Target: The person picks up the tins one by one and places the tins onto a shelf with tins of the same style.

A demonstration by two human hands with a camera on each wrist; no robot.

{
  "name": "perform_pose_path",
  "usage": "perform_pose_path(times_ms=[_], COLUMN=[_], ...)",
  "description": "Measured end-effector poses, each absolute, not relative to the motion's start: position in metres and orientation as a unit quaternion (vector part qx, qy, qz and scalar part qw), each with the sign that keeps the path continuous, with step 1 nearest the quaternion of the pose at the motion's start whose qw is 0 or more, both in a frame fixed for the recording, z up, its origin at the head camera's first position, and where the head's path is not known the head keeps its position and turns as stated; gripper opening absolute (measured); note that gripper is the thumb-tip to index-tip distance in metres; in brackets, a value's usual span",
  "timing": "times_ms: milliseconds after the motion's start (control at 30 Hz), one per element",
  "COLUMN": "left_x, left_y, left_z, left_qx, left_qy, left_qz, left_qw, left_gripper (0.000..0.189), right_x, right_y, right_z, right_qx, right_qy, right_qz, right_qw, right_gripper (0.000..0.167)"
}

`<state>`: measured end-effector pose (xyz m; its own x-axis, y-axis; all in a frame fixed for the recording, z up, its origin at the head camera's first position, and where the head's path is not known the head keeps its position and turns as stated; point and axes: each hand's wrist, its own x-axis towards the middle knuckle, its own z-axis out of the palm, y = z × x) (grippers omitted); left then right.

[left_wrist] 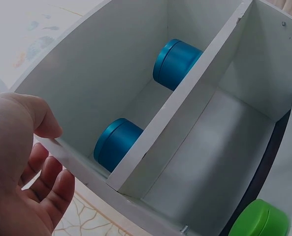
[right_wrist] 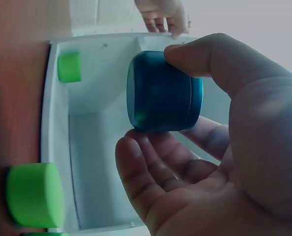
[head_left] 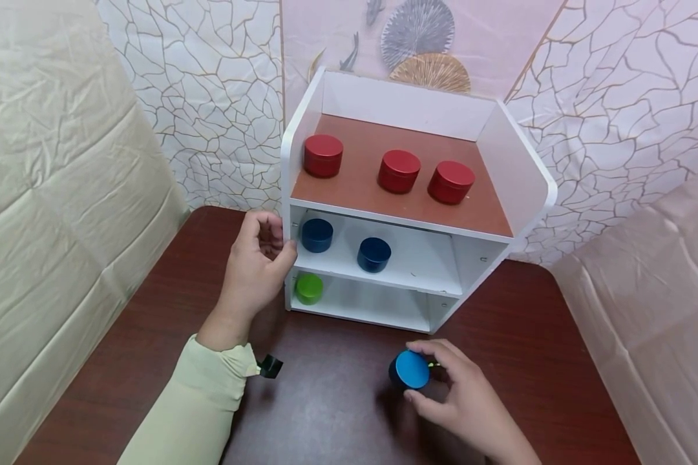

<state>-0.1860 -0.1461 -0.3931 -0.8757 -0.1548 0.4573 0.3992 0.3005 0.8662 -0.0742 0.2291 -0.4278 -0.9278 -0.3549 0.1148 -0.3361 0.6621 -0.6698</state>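
Observation:
My left hand [head_left: 256, 258] is at the left side panel of a white shelf unit [head_left: 378, 223]. In the left wrist view its thumb lies over the panel's front edge and its curled fingers are along the outer face. Low over the table in front of the unit, my right hand [head_left: 459, 394] holds a round blue tin [head_left: 412, 369] between thumb and fingers. Two more blue tins [head_left: 317, 235] [head_left: 374, 254] stand on the middle shelf. One green tin [head_left: 309, 289] sits at the left of the bottom shelf.
Three red tins [head_left: 323, 155] [head_left: 399, 171] [head_left: 451, 182] stand on the brown top board. Another green tin [right_wrist: 35, 194] shows at the unit's front edge in the right wrist view. The unit stands at the back of a dark wooden table [head_left: 320, 394], with draped cloth [head_left: 645, 213] around it.

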Motion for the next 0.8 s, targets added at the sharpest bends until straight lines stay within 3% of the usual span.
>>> perform_pose_path(times_ms=[800], left_x=[-0.186], left_y=[-0.147], left_z=[-0.394], left_qx=[-0.082], left_qy=[-0.766], left_qz=[-0.595], left_qw=[0.229], left_gripper=[0.034], right_x=[-0.108], right_y=[0.238], right_z=[-0.391], right_qx=[-0.236], right_qy=[0.9], right_qz=[-0.363], right_qw=[-0.05], right_gripper=[0.065])
